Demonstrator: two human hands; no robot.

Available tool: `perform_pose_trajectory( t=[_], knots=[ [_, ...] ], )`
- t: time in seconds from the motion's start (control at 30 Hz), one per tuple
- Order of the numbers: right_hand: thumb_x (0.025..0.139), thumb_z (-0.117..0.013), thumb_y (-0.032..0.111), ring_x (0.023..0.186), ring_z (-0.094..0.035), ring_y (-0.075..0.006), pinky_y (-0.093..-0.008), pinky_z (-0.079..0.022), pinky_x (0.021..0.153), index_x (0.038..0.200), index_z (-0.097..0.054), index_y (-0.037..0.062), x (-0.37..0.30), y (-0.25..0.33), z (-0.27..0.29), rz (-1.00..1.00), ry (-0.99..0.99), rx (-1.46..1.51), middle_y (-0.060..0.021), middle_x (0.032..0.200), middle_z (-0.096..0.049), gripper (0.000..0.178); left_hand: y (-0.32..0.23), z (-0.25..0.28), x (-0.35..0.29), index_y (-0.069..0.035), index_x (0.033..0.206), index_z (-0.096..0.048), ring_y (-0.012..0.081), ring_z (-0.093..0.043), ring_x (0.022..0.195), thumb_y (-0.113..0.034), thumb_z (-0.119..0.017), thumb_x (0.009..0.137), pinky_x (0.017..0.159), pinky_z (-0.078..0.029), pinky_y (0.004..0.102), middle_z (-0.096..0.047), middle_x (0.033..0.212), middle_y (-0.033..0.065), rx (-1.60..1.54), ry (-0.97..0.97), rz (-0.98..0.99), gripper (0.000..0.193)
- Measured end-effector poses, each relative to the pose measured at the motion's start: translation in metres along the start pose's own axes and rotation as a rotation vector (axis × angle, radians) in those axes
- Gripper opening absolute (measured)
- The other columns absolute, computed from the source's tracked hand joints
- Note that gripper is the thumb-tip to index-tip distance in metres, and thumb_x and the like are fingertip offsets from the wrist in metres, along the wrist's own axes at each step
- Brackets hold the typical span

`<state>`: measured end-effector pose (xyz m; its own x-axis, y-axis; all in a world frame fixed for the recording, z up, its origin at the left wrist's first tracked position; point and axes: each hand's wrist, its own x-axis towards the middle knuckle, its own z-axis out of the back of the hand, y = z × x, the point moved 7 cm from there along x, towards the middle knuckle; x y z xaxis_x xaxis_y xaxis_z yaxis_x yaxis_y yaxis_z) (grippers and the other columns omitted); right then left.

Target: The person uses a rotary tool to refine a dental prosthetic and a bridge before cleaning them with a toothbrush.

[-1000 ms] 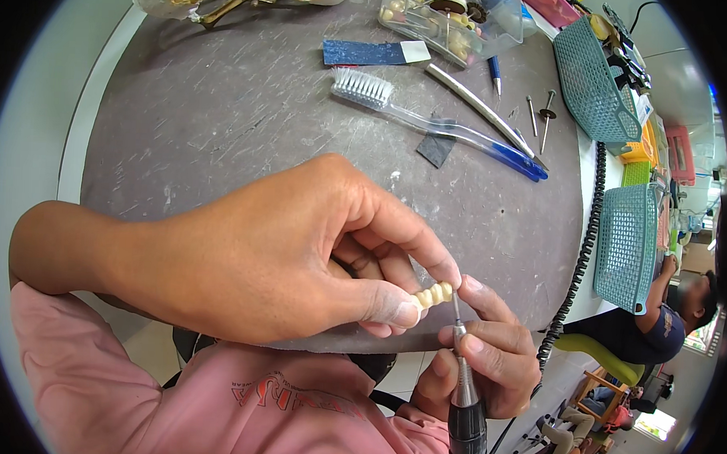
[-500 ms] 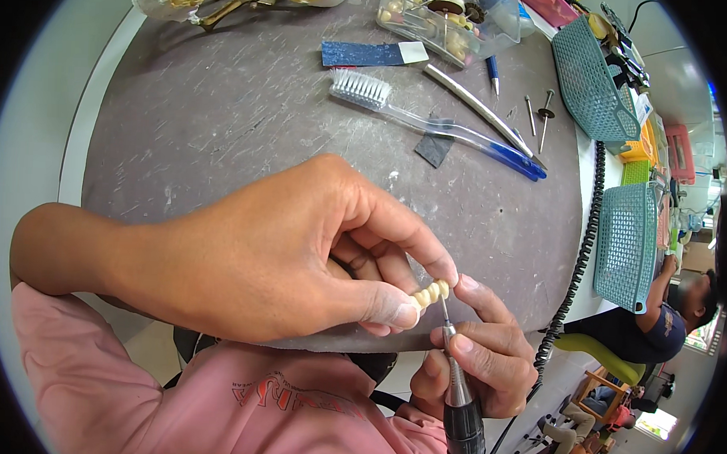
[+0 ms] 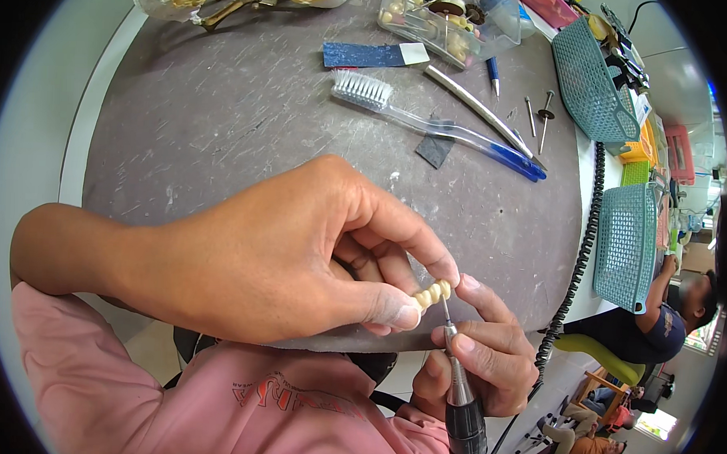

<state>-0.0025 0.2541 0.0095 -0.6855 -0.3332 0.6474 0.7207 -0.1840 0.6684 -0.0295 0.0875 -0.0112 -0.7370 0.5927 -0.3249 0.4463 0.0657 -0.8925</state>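
Between the thumb and index finger of my left hand (image 3: 298, 265) is a dental bridge (image 3: 433, 293), a short row of cream-coloured teeth. My right hand (image 3: 491, 355) closes around a rotary handpiece (image 3: 459, 382), dark at its lower end and silvery toward the tip. Its thin bur (image 3: 446, 308) points up and meets the teeth near their right end; whether it touches or sits just short, I cannot tell. Both hands are close together over the near edge of the table, and the fingertips of the right are beside the left index fingertip.
On the scratched grey table (image 3: 223, 134) lie a toothbrush (image 3: 439, 125), a metal instrument (image 3: 476, 107), blue abrasive paper (image 3: 365, 55) and mounted burs (image 3: 545, 117). A clear box (image 3: 434, 29) stands at the back. Right are mesh baskets (image 3: 625, 244), a coiled cord (image 3: 592, 227) and a seated person (image 3: 664, 329).
Almost nothing differs. Both hands, the bridge and the handpiece stay in place, with only a very slight shift. A person in the background at the lower right has shifted posture.
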Motion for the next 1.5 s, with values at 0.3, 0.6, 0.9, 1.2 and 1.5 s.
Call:
perform_pose_trajectory(
  t=[0.3,0.6,0.9,1.2,1.5],
  knots=[
    [0.079,-0.083,0.017,0.091,-0.073,-0.0369,-0.0404,-0.064,0.072,0.096,-0.065,0.0032,-0.0013,0.0006,-0.0018,0.012,-0.029,-0.019,-0.0108,0.070,-0.068,0.028,0.0010,0.0002,-0.0006,0.007,0.123,-0.062,0.0126,-0.070,0.092,0.005,-0.068,0.087,0.085,-0.057,0.0218,-0.073,0.098,0.0151,-0.002,-0.006,0.010,0.036],
    [0.080,-0.083,0.016,0.094,-0.072,-0.0371,-0.0397,-0.064,0.071,0.098,-0.065,0.0043,-0.0040,-0.0019,0.0010,0.001,-0.062,0.040,-0.0104,0.072,-0.068,0.029,0.0025,0.0007,-0.0003,0.007,0.124,-0.062,0.0122,-0.070,0.091,0.005,-0.067,0.088,0.084,-0.056,0.0219,-0.072,0.098,0.0147,0.006,-0.001,-0.001,0.036],
    [0.076,-0.086,0.017,0.091,-0.073,-0.0373,-0.0382,-0.064,0.068,0.098,-0.065,0.0045,-0.0029,0.0001,-0.0017,0.005,-0.051,-0.012,-0.0105,0.072,-0.068,0.032,0.0002,-0.0004,-0.0003,0.007,0.125,-0.061,0.0126,-0.069,0.091,0.004,-0.067,0.088,0.086,-0.056,0.0233,-0.072,0.098,0.0143,0.022,0.018,-0.003,0.037],
    [0.075,-0.086,0.016,0.088,-0.073,-0.0370,-0.0384,-0.064,0.069,0.096,-0.065,0.0032,-0.0027,-0.0020,-0.0012,0.023,-0.043,0.021,-0.0107,0.070,-0.067,0.034,0.0009,-0.0002,-0.0005,0.007,0.126,-0.061,0.0126,-0.069,0.092,0.003,-0.068,0.089,0.087,-0.056,0.0237,-0.072,0.098,0.0140,0.024,0.016,-0.002,0.037],
    [0.075,-0.086,0.016,0.087,-0.073,-0.0361,-0.0406,-0.064,0.072,0.097,-0.064,0.0022,-0.0027,-0.0013,-0.0003,0.024,-0.038,0.013,-0.0113,0.071,-0.067,0.034,0.0013,-0.0006,-0.0001,0.007,0.126,-0.060,0.0127,-0.069,0.092,0.002,-0.068,0.089,0.086,-0.056,0.0235,-0.072,0.097,0.0144,0.028,0.019,-0.011,0.038]
  ],
)
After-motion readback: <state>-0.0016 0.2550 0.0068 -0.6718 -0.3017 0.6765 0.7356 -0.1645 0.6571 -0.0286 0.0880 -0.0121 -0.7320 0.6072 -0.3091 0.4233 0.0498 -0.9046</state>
